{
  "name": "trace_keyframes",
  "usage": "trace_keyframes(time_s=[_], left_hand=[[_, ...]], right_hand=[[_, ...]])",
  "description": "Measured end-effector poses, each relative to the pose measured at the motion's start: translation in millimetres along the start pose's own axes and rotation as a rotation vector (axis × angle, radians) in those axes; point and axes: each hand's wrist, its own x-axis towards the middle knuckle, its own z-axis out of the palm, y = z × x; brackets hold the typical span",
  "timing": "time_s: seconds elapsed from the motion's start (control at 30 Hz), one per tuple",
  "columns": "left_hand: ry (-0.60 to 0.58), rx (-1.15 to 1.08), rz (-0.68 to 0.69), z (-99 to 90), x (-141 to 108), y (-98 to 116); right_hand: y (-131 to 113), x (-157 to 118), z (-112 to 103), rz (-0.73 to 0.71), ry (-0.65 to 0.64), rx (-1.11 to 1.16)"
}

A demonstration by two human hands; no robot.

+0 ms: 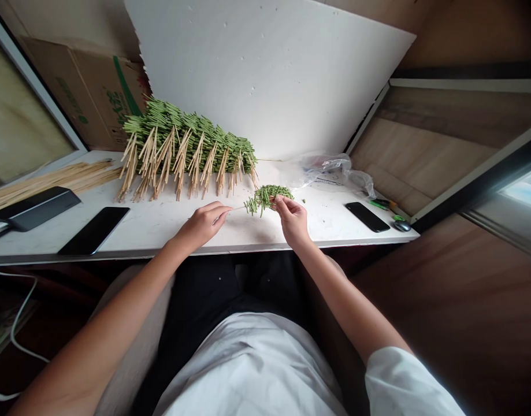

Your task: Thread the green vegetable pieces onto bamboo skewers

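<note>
My left hand (205,224) is closed around the blunt end of a thin wooden skewer (236,208), which points right. Short cut green bean pieces (251,205) sit crosswise on the skewer's far part. Fingers and thumb of my right hand (291,218) pinch together at a green bean piece beside the skewer tip; the fingers partly hide it. Just behind that hand lies a small heap of loose green bean pieces (277,189). Further left stands a large stack of filled skewers (196,136), their bare sticks fanned toward me.
Bare skewers (81,175) lie at the left, behind a dark stand-like device (42,208) and a black tablet or phone (94,231). On the right are a clear plastic bag (330,166), a phone (367,216) and small tools (383,204). A white board (269,75) rises behind the table.
</note>
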Motion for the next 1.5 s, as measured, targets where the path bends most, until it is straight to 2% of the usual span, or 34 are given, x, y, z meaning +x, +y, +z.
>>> trace_keyframes(time_s=[0.27, 0.53, 0.63, 0.8, 0.93, 1.03, 1.17, 1.33, 1.4, 1.5], left_hand=[[-0.009, -0.001, 0.012, -0.1, -1, -3], [-0.035, -0.007, -0.091, 1.8, 2, -1], [-0.055, 0.002, -0.151, -1.4, 4, -1], [-0.087, -0.011, -0.251, -4.1, 5, -1], [-0.054, -0.1, -0.405, 0.7, 6, -8], [-0.006, -0.158, -0.488, 0.0, 11, -16], [0.067, -0.131, -0.578, -16.6, 36, -28], [0.039, 0.025, -0.681, -38.7, 98, -46], [0.045, 0.059, -0.696, -37.9, 128, -55], [0.027, 0.09, -0.722, -25.5, 170, -68]], right_hand=[[6, 0, -1, 0.018, -0.018, 0.029], [6, 12, -8, 0.045, -0.005, 0.043], [1, 14, -8, 0.098, 0.005, 0.01], [-14, 16, -12, 0.196, -0.048, -0.013], [-19, 26, -22, 0.246, -0.062, -0.081], [-16, 34, -31, 0.213, -0.057, -0.191], [-8, 35, -46, 0.082, -0.041, -0.356], [0, 24, -63, -0.068, -0.066, -0.506], [2, 20, -66, -0.087, -0.085, -0.535], [2, 17, -68, -0.134, -0.117, -0.569]])
